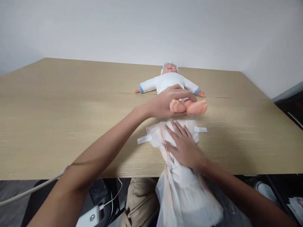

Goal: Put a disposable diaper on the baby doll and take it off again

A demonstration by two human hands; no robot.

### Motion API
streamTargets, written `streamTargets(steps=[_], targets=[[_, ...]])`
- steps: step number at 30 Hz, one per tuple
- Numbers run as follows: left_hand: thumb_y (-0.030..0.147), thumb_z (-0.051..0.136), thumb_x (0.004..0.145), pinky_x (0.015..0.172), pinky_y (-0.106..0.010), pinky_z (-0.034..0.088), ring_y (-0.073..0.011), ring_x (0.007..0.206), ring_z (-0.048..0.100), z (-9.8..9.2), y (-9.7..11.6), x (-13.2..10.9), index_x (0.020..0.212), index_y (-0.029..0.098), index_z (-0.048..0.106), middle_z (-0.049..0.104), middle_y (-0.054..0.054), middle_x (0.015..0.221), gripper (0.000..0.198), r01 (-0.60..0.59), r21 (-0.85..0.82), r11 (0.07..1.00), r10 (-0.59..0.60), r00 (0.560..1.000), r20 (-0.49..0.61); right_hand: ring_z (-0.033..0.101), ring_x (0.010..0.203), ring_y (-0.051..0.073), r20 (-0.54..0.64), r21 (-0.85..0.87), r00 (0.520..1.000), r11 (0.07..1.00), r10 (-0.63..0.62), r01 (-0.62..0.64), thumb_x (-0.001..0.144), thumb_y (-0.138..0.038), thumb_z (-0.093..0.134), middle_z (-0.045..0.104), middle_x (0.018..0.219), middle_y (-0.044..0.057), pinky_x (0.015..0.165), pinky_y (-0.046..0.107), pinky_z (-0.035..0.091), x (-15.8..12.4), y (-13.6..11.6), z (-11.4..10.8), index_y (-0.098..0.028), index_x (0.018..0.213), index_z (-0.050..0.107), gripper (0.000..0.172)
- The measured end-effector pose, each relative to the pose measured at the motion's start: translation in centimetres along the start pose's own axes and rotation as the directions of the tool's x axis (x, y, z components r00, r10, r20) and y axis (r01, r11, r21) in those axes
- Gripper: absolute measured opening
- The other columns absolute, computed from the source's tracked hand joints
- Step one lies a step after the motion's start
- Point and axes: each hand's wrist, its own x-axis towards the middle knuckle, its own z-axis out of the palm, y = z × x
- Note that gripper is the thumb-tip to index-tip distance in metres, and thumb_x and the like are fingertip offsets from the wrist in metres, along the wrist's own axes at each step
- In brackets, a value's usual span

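Note:
A baby doll (169, 79) in a white top with blue cuffs and a white cap lies on its back on the table. My left hand (163, 101) is wrapped round its legs and holds the two bare feet (189, 106) up, soles toward me. Below the feet, an unfolded white diaper (174, 183) lies partly on the table and hangs over the front edge. Its two tape tabs (200, 129) stick out to the sides. With fingers spread, my right hand (183, 146) rests flat on the diaper's upper part. The doll's bottom is hidden behind my left hand.
The wooden table (71, 126) reaches back to a pale wall (118, 31). A white cable (30, 190) runs beside my left arm. Below the table edge are a white device (88, 217) with a cord and a leg in beige trousers (140, 198). Dark equipment (292, 104) stands at right.

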Motion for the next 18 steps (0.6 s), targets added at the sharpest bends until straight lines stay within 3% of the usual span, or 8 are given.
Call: streamTargets(steps=[6,12,16,18], targets=[[0.045,0.083,0.099,0.112,-0.049,0.054,-0.0288,0.119,0.071,-3.9,0.3,1.6,0.125,0.013,0.073,0.076,-0.010,0.122,0.043,0.002,-0.143,0.990,-0.014,0.997,-0.080,0.023,0.175,0.032,0.009,-0.037,1.000,0.999,0.026,-0.026,0.117,-0.058,0.044,0.031,0.185,0.014,0.142,0.062,0.014,6.6,1.9,0.2,-0.023,0.176,0.039,0.069],[0.046,0.087,0.094,0.112,-0.050,0.055,-0.0324,0.125,0.071,-5.2,0.1,1.4,0.122,0.017,0.072,0.074,-0.008,0.126,0.043,0.049,-0.154,0.987,-0.076,0.982,-0.176,0.022,0.173,0.039,-0.071,-0.058,0.995,0.996,0.064,-0.068,0.112,-0.057,0.055,0.029,0.184,0.022,0.141,0.063,0.015,13.5,3.8,0.9,-0.011,0.175,0.039,0.079],[0.053,0.073,0.101,0.115,-0.054,0.051,-0.0339,0.131,0.071,-5.4,0.1,1.2,0.126,0.017,0.071,0.072,-0.005,0.125,0.044,0.062,-0.134,0.989,-0.082,0.985,-0.150,0.030,0.168,0.040,-0.135,0.168,0.985,0.982,0.105,-0.082,0.109,-0.051,0.062,0.045,0.176,0.021,0.138,0.062,0.019,18.1,4.8,0.5,-0.010,0.165,0.050,0.070],[0.050,0.077,0.101,0.115,-0.050,0.053,-0.0306,0.129,0.072,-5.4,0.1,1.2,0.125,0.019,0.071,0.073,-0.004,0.125,0.039,0.045,-0.147,0.988,-0.067,0.987,-0.146,0.040,0.162,0.037,-0.172,0.296,0.978,0.953,0.117,-0.062,0.111,-0.052,0.057,0.056,0.167,0.020,0.135,0.058,0.027,19.8,5.0,0.1,-0.009,0.156,0.057,0.063]])
